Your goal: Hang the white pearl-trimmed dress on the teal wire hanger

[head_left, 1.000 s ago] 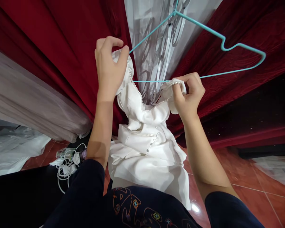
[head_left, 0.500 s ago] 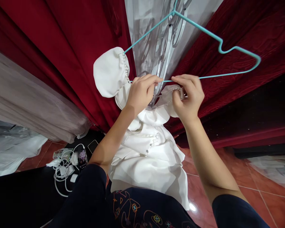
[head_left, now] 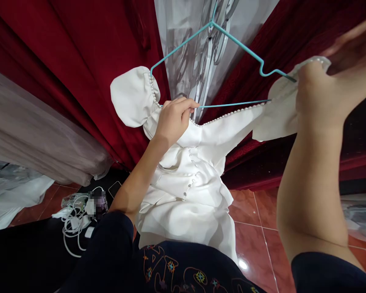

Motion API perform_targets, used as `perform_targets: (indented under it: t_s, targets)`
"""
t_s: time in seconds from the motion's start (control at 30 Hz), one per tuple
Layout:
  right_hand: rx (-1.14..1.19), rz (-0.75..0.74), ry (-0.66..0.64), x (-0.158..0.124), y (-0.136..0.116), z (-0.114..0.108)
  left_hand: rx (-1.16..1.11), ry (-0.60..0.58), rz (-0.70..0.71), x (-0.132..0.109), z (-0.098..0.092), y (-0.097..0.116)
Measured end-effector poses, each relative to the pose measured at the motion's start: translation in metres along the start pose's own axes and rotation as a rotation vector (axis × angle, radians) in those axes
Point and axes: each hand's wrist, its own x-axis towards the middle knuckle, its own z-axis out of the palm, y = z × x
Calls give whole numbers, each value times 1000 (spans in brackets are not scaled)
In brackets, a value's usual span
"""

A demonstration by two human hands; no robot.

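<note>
A white dress (head_left: 189, 175) with puffed sleeves, a pearl-trimmed neckline and a row of small buttons hangs in front of me on a light-blue clothes hanger (head_left: 236, 44). My left hand (head_left: 175, 120) is closed on the hanger's lower bar beside the neckline. On the left, a puffed sleeve (head_left: 131, 97) sits over the hanger's end. My right hand (head_left: 326, 89) holds the other sleeve (head_left: 280, 110) at its pearl edge, stretched out over the hanger's right end. Its fingers are partly smeared by motion at the upper right.
Dark red curtains (head_left: 79, 53) hang on both sides of a pale panel with white hangers (head_left: 207, 65). At lower left, white cables (head_left: 75, 228) and a phone (head_left: 101, 203) lie on a black surface (head_left: 24, 252). Below are red floor tiles (head_left: 253, 244).
My right hand has moved right and up from the hanger's bar, drawing the right sleeve and neckline over the hanger's right end. My left hand keeps its hold; the hanger has shifted slightly left.
</note>
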Motion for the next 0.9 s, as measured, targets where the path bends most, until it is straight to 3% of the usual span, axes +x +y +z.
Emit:
perform_targets:
  t_s: [0.1, 0.2, 0.23, 0.3, 0.37, 0.4, 0.47, 0.53, 0.63, 0.83, 0.9]
  targets:
    - [47, -34, -187, 21, -47, 21, 1, -4, -4, -1, 0, 2]
    - [24, 326, -380, 29, -86, 30, 41, 3, -14, -3, -2, 3]
    - [50, 393, -403, 27, -96, 30, 64, 6, -20, -4, -3, 4]
    - [110, 292, -330, 14, -108, 28, 110, 6, -32, -4, -5, 6]
    - [137, 3, -227, -11, -110, 31, 144, 1, -45, -4, -5, 7]
    - [126, -109, -247, -27, -108, 34, 155, -4, -46, -3, -5, 8]
    - [88, -215, -460, -63, -98, 48, 171, -11, -48, -4, -3, 8]
    - [2, -211, -631, -98, -83, 64, 185, -15, -51, -6, 0, 9]
    - [-139, -177, -582, -133, -65, 82, 200, -14, -37, -13, 5, 8]
    - [-75, -135, -433, -139, -81, 77, 113, 11, 12, -16, 6, 3]
    - [-66, -160, -430, -137, -89, 75, 54, 99, 31, -15, 2, -3]
